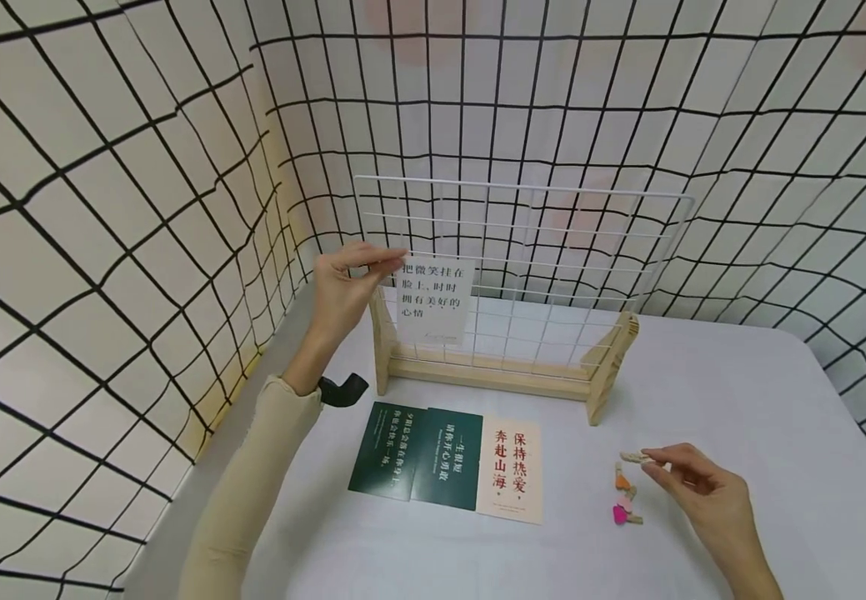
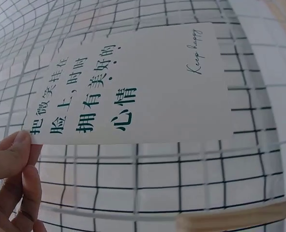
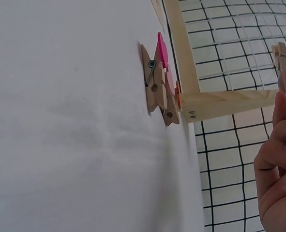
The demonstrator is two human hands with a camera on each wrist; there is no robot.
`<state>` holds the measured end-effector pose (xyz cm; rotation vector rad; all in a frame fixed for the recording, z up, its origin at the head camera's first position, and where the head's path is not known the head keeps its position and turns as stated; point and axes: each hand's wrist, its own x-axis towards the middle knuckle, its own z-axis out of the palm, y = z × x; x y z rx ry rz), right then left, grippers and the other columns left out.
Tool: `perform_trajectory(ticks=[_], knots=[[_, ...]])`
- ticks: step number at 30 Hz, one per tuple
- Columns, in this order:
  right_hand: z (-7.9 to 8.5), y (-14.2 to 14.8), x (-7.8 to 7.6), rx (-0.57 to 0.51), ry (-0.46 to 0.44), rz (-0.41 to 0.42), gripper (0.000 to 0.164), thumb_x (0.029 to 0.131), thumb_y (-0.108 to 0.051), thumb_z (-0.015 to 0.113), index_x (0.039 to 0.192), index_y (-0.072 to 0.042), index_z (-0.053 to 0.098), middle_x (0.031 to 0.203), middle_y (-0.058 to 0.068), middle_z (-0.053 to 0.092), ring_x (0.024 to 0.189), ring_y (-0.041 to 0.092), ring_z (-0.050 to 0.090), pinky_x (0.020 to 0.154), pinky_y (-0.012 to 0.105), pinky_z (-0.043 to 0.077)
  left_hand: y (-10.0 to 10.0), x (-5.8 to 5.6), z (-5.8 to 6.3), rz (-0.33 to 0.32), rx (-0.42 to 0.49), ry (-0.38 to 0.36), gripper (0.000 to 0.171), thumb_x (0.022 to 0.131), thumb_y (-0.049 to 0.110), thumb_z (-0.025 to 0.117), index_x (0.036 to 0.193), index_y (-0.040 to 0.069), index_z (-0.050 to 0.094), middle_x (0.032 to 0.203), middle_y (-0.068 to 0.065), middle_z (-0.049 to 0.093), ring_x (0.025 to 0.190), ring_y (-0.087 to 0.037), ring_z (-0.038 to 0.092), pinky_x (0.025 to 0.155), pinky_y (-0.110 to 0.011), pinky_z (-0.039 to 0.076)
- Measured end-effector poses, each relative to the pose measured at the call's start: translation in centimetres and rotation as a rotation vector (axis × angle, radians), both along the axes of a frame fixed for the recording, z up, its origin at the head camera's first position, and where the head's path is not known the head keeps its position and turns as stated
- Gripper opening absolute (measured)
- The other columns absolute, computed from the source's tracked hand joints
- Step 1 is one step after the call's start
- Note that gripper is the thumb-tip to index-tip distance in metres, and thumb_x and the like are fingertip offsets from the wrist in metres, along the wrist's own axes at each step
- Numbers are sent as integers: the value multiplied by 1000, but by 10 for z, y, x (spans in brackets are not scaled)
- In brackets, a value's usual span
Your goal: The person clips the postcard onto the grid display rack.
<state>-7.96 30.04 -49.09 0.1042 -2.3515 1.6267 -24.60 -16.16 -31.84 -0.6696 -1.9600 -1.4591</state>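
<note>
My left hand [image 1: 347, 287] pinches the top left corner of a white card [image 1: 435, 304] with printed Chinese characters, holding it up against the white wire grid rack [image 1: 538, 275]. In the left wrist view the card [image 2: 147, 87] also bears the script "Keep happy", and thumb and finger grip its corner. Low at the right, my right hand [image 1: 706, 492] pinches a small wooden clothespin [image 1: 633, 457] between thumb and fingers. The right wrist view shows that clothespin [image 3: 280, 57] raised at the fingertips. Beside this hand lie several clothespins [image 3: 155, 84] with pink and orange decorations.
Two dark green cards [image 1: 445, 458] and a cream card with red characters [image 1: 511, 469] lie in a row before the rack. The rack's wooden base [image 1: 488, 379] stands on the white table [image 1: 740, 400]. Black wire mesh [image 1: 102, 208] encloses the back and sides.
</note>
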Motion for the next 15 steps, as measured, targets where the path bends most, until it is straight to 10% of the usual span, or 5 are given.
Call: perform_trajectory(ticks=[15], knots=[[15,-20,-19,32,45,135,25,92,11,70,116,11,71,101,-6,69,86,-1,65,77,10,55,-9,-17,33,78,33,-24,7,88,-2,78,95,-3,81,96,-24,78,81,2,67,78,-16,52]])
